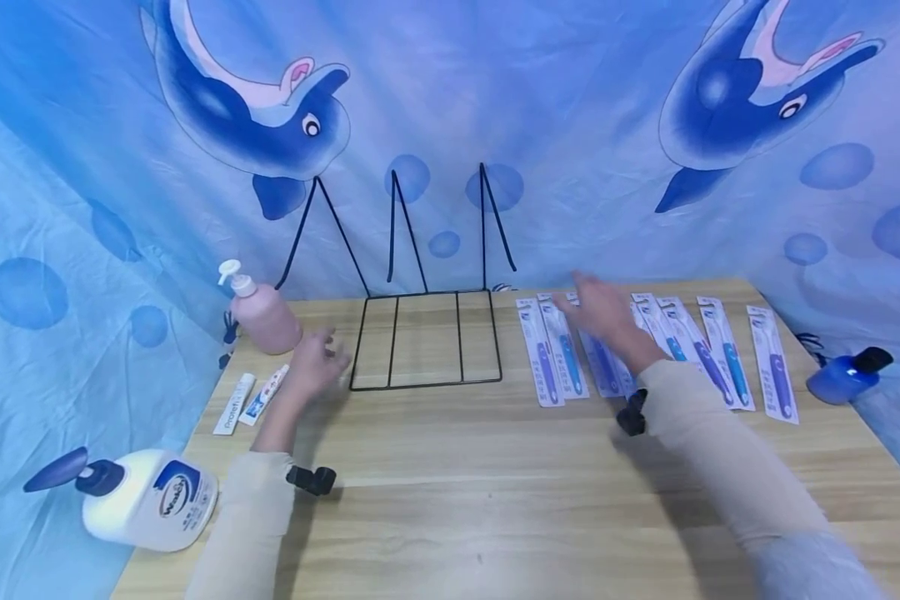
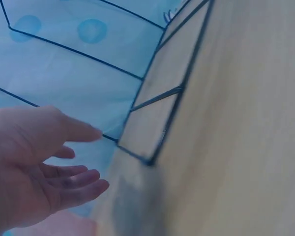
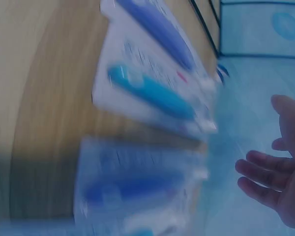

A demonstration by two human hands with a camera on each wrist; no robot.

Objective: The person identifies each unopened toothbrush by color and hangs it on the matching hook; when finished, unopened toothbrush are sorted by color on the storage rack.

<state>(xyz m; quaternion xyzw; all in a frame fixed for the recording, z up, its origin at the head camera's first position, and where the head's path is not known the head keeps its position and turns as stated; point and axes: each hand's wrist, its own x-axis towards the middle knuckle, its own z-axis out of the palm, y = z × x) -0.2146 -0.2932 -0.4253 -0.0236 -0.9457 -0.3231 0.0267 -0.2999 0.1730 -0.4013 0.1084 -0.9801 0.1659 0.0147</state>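
My left hand (image 1: 317,364) hovers between a pink pump bottle (image 1: 266,317) and a black wire rack (image 1: 426,385). In the left wrist view the fingers of that hand (image 2: 24,169) are loosely spread and hold nothing. Over on the right, my right hand (image 1: 598,310) is above a row of packaged toothbrushes, near a blue one (image 1: 566,354) and a purple one (image 1: 542,362). Its fingers (image 3: 265,172) look relaxed and slightly bent in the right wrist view, with nothing between them. The toothbrush packs beneath it are blurred there, and the forearm hides some in the head view.
Two toothpaste packs, one white (image 1: 234,406) and one coloured (image 1: 264,396), lie at the left. A large white pump bottle (image 1: 150,500) lies by the left edge. At the right edge is a small blue bottle (image 1: 843,379). A dolphin-print curtain (image 1: 585,125) hangs behind the table (image 1: 480,492).
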